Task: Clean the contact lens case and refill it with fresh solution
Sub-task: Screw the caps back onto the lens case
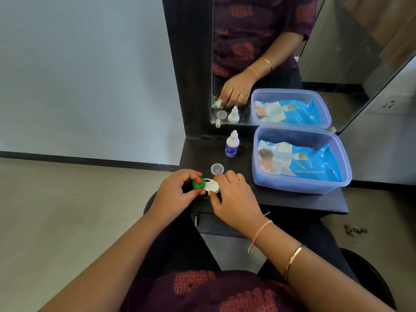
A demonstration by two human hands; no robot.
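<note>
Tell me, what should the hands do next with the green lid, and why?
Probably twist the green lid off. The left hand pinches it, the right hand steadies the white case, and the clear lid already lies loose on the table, so only this side looks closed.

The white contact lens case [212, 186] sat at centre frame, a green cap [198, 183] on its left well. A loose translucent cap [217, 169] lay flat just above. The solution bottle [231, 145], blue-labelled, stood upright higher up.
</note>
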